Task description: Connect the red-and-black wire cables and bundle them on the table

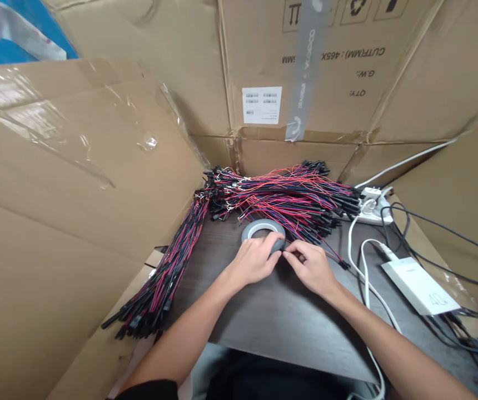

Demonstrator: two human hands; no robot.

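My left hand [256, 259] is closed on the near right rim of a grey roll of tape [249, 230], its thumb and fingertips pressed together there. Right beside it, my right hand [312, 268] pinches with thumb and index finger at the tape's edge; whatever lies between these fingertips is too small to make out. The fingertips of both hands nearly meet. A thin red and black wire [331, 254] passes behind my right hand and ends in a small black connector [343, 264] on the table.
Piles of red and black wire harnesses [280, 194] lie behind the tape. Another bundle [159, 272] hangs over the table's left edge. At right are a power strip [383, 216], white cables and a white charger box [420, 286]. Cardboard walls [205, 66] surround the dark table [289, 328].
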